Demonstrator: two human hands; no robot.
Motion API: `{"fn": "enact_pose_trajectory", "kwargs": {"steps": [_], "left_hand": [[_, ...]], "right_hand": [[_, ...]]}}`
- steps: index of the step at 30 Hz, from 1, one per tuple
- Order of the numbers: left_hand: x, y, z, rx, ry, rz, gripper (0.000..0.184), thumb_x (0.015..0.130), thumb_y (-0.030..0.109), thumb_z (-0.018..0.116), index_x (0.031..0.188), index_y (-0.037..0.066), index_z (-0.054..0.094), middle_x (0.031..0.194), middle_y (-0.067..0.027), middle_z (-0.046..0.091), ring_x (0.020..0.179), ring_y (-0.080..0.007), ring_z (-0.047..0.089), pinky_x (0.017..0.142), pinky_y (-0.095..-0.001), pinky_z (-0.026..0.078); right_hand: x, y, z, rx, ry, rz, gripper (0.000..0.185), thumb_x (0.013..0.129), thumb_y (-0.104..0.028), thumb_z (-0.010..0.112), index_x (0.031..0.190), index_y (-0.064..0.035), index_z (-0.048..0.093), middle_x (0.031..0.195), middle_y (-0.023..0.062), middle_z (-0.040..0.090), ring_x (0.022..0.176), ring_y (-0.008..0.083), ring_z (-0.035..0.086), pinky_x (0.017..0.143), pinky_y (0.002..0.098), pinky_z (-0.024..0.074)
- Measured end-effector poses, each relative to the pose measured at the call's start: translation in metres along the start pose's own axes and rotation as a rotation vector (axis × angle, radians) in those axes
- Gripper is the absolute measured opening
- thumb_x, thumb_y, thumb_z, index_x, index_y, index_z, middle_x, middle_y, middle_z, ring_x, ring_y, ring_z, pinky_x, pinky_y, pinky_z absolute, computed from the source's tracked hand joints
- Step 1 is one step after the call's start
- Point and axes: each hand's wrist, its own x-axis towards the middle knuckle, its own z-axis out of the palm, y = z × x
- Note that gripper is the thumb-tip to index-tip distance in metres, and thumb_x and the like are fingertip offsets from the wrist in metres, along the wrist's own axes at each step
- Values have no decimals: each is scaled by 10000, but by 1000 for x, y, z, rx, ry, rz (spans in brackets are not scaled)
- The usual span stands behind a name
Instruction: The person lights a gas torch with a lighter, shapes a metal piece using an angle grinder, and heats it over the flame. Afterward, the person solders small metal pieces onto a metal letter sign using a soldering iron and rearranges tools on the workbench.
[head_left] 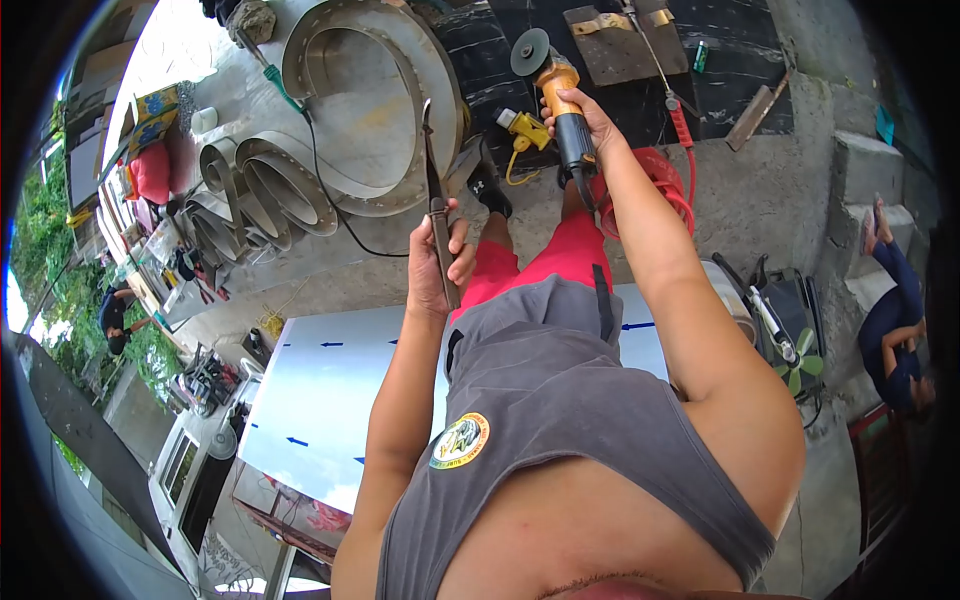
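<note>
In the head view, my left hand [437, 258] is closed around the lower part of a slender, dark knife-like tool [432, 165]. Its pointed end is directed away from my body; the exact kind of tool is unclear. My right hand [590, 120] grips a yellow and black angle grinder [572, 125]. A round grinding disc [530, 52] is fitted at its far end, and I cannot tell whether it spins. Open space lies between the tool and the disc. Close to the grinder, a yellow device [525, 128] with a cord lies on the ground.
Curved metal strips [440, 70] with holes stand on the table at left, beside a green-handled tool [285, 88] with a black cable. A red hose [680, 195] is coiled near my leg. Behind me are a bluish-white panel [310, 400] and a fan [800, 362]. One person [890, 320] sits at right.
</note>
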Motion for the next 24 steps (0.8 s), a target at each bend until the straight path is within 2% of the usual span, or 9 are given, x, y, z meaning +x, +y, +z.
{"fn": "enact_pose_trajectory", "kwargs": {"steps": [3, 7, 14, 17, 19, 20, 22, 24], "left_hand": [[4, -5, -2, -91, -73, -54, 433, 1100, 381, 404, 1363, 72, 556, 775, -25, 468, 432, -114, 438, 379, -246, 392], [8, -6, -3, -122, -87, -61, 434, 1104, 374, 391, 1367, 71, 556, 773, -26, 473, 432, -110, 445, 383, -246, 400], [14, -7, -4, -121, -39, -65, 440, 1104, 374, 388, 1386, 74, 544, 778, -24, 474, 430, -105, 444, 383, -243, 395], [15, -7, -5, -97, -17, -68, 441, 1103, 377, 388, 1391, 81, 541, 780, -21, 472, 432, -104, 444, 384, -242, 392], [15, -6, -10, -78, 4, -73, 442, 1098, 421, 404, 1392, 121, 539, 789, -17, 491, 458, -119, 436, 380, -253, 374], [15, -7, -10, -77, -6, -90, 442, 1098, 421, 404, 1392, 121, 539, 789, -17, 491, 458, -119, 436, 380, -253, 374], [15, -8, -9, -38, 31, -53, 447, 1095, 427, 412, 1407, 126, 520, 790, -14, 489, 467, -119, 444, 377, -252, 372], [15, -8, -5, -15, 50, -59, 452, 1094, 430, 418, 1421, 129, 498, 795, -11, 490, 480, -117, 449, 386, -249, 376]], "right_hand": [[10, 2, -9, 48, -46, 27, 518, 885, -291, 744, 1242, 9, 518, 956, 119, 622, 771, 225, 692, 750, 399, 639], [22, 2, -17, 123, -91, 57, 525, 894, -285, 744, 1256, 8, 501, 961, 125, 609, 786, 230, 677, 746, 394, 636], [37, 2, -30, 181, -114, 78, 526, 891, -289, 751, 1250, -1, 497, 948, 116, 593, 785, 213, 650, 738, 365, 613], [37, 2, -28, 191, -125, 67, 529, 883, -298, 748, 1246, -1, 501, 940, 110, 583, 769, 205, 637, 744, 361, 598], [39, 2, -29, 195, -137, 54, 544, 877, -300, 749, 1252, 5, 500, 936, 110, 580, 761, 208, 637, 742, 365, 599], [42, 2, -32, 225, -168, 65, 549, 880, -340, 740, 1234, 17, 522, 964, 142, 606, 786, 244, 669, 762, 407, 617], [43, 3, -34, 191, -183, 63, 546, 892, -382, 727, 1217, 14, 536, 972, 158, 625, 778, 258, 688, 759, 422, 633], [40, 5, -34, 138, -145, 10, 560, 944, -453, 664, 1217, 17, 529, 958, 149, 627, 779, 265, 697, 760, 414, 646]]}}
